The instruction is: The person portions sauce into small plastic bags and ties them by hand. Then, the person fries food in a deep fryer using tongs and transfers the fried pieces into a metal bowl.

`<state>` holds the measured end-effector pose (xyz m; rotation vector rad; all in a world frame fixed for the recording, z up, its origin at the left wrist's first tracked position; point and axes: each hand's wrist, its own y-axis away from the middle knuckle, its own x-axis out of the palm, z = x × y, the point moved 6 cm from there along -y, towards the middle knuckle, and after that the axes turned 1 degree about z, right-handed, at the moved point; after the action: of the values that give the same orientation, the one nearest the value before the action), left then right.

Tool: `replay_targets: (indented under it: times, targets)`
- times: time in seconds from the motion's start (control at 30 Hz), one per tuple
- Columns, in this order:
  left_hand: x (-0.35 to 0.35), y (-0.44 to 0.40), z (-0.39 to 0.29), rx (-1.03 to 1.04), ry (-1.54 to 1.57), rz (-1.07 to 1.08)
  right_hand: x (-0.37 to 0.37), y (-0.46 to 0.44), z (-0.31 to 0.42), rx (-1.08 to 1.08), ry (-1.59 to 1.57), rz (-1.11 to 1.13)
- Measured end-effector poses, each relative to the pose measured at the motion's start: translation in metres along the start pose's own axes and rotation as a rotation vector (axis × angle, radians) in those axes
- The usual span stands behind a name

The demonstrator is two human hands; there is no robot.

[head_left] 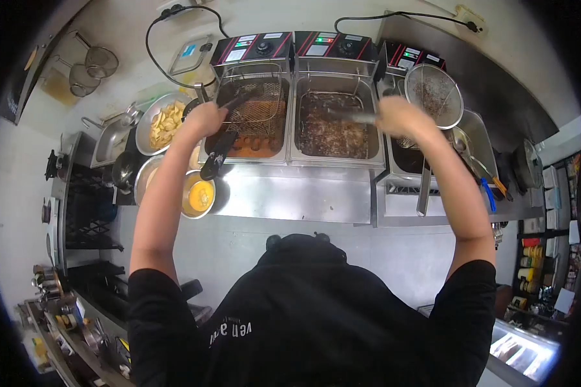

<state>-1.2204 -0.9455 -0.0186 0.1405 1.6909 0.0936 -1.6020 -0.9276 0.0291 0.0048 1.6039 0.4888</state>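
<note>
My left hand (204, 120) is closed at the left side of the left fryer (279, 153), around a dark slender tool (240, 100) whose kind I cannot make out. That tool reaches over a wire fry basket (265, 106) in the fryer. A black handle (219, 155) slants over the front rim. My right hand (403, 119) grips a grey metal utensil (355, 116), smeared by motion, above the dark bubbling oil (332, 138) of the middle fryer. Just beyond this hand, a round mesh strainer (442, 97) with brown crumbs rests over the right fryer (400, 169).
Left of the fryers stand a bowl of pale sliced pieces (166, 126) and a bowl of yellow liquid (201, 196). Blue-handled tongs (487, 193) lie at the right. Mesh strainers (101, 62) hang on the left wall. Power cords (150, 48) run behind the fryers.
</note>
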Motion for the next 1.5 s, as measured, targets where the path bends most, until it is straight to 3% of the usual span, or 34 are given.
replay_targets:
  times: [0.07, 0.13, 0.27, 0.37, 0.47, 0.5, 0.53, 0.6, 0.93, 1.07, 1.27, 1.5]
  targets:
    - [-0.021, 0.031, -0.004, -0.114, 0.076, 0.027, 0.025, 0.007, 0.009, -0.052, -0.066, 0.044]
    - [-0.031, 0.072, -0.014, -0.172, 0.632, -0.061, 0.04, 0.013, 0.023, 0.058, -0.214, 0.273]
    - [-0.027, 0.119, -0.042, -0.044, 0.71, -0.221, 0.084, -0.015, 0.05, -0.014, -0.191, 0.252]
    - [-0.027, 0.141, -0.066, 0.057, 0.621, -0.323, 0.099, -0.036, 0.056, -0.057, -0.146, -0.017]
    - [-0.033, 0.16, -0.07, 0.103, 0.575, -0.369, 0.075, -0.022, 0.043, -0.033, -0.155, -0.086]
    - [-0.038, 0.167, -0.072, 0.076, 0.553, -0.32, 0.074, -0.021, 0.034, 0.021, -0.277, -0.004]
    - [-0.039, 0.171, -0.071, 0.053, 0.531, -0.273, 0.062, -0.012, 0.031, 0.014, -0.178, -0.037]
    - [-0.033, 0.173, -0.068, 0.113, 0.495, -0.357, 0.057, -0.001, 0.018, 0.14, -0.433, 0.01]
    - [-0.009, 0.154, -0.081, 0.265, 0.34, -0.267, 0.042, 0.005, 0.02, 0.149, -0.567, -0.006]
    - [-0.006, 0.149, -0.085, 0.276, 0.274, -0.286, 0.044, 0.004, -0.003, 0.2, -0.441, 0.037]
    - [-0.008, 0.159, -0.087, 0.282, 0.259, -0.303, 0.067, 0.021, -0.044, 0.478, -0.459, 0.154]
    - [0.012, 0.163, -0.101, 0.363, 0.145, -0.21, 0.104, 0.002, -0.009, 0.443, -0.205, 0.419]
